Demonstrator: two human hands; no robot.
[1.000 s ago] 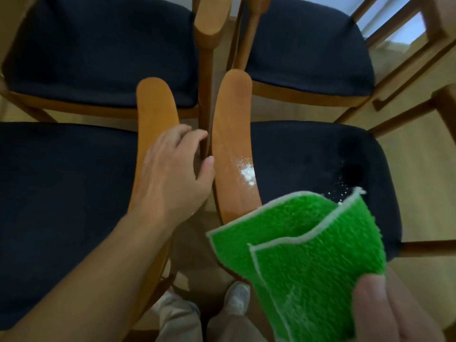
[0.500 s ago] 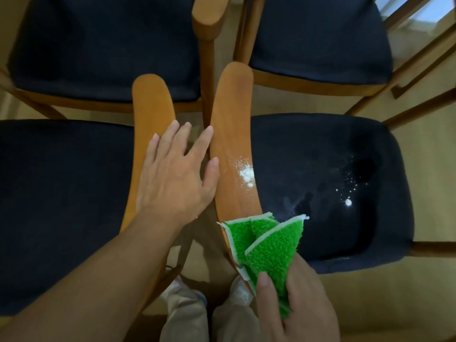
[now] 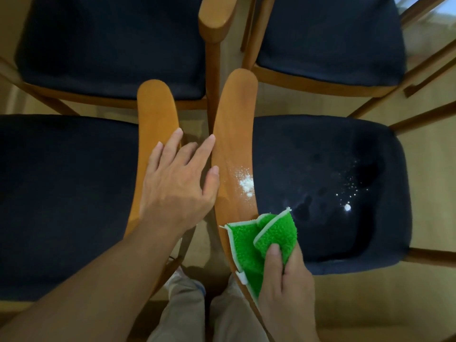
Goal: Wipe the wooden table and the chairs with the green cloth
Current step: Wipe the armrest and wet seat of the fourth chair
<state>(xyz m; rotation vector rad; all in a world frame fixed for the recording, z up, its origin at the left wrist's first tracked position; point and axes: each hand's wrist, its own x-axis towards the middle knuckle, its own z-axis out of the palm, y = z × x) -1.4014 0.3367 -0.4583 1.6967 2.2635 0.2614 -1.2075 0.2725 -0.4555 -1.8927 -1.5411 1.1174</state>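
Two wooden chair backrests run side by side below me. My left hand [image 3: 177, 183] lies flat with straight fingers across the left backrest [image 3: 153, 114], its fingertips reaching toward the right backrest [image 3: 234, 124]. White powder [image 3: 246, 182] sits on the right backrest, and more white specks [image 3: 348, 206] dot that chair's dark blue seat [image 3: 320, 156]. My right hand [image 3: 286, 290] grips the folded green cloth [image 3: 266, 235], which rests on the near end of the right backrest, just below the powder.
The left chair's dark seat [image 3: 61, 193] fills the left side. Two more chairs with dark seats [image 3: 111, 45] [image 3: 328, 38] stand beyond, a wooden backrest end [image 3: 217, 18] between them. My legs [image 3: 197, 314] stand in the gap. Pale wooden floor [image 3: 431, 181] lies at the right.
My right hand has brought the green cloth down from mid-air onto the near end of the right backrest. My left hand flattened, its fingers now straight across the left backrest.
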